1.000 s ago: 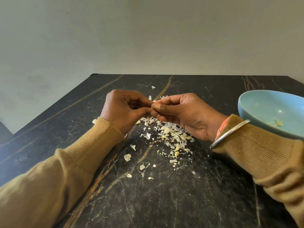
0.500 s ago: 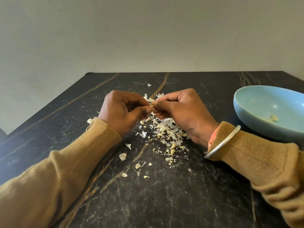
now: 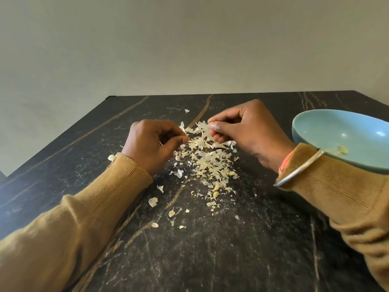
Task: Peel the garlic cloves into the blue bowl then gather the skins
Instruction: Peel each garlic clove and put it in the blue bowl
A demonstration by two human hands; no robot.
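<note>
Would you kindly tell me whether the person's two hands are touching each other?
Apart. The head view shows a gap between the left hand and the right hand, with garlic skins on the table visible in it.

1. A dark veined table point(image 3: 210, 260) is seen set against a plain wall point(image 3: 189, 49).
2. A heap of garlic skins point(image 3: 210, 163) is spread at the middle of the table, with loose flakes scattered nearer and to the left.
3. The left hand point(image 3: 151, 144) is held just left of the heap, fingers curled and thumb set against forefinger; whether anything is pinched cannot be told.
4. The right hand point(image 3: 250, 133) is held at the heap's far right, and a papery skin piece point(image 3: 200, 127) is pinched at its fingertips.
5. A blue bowl point(image 3: 336, 127) is placed at the right, with a few pale garlic pieces point(image 3: 342, 150) lying in it.
6. A metal bangle point(image 3: 299, 168) is worn over the mustard sleeve point(image 3: 336, 186) on the right.
</note>
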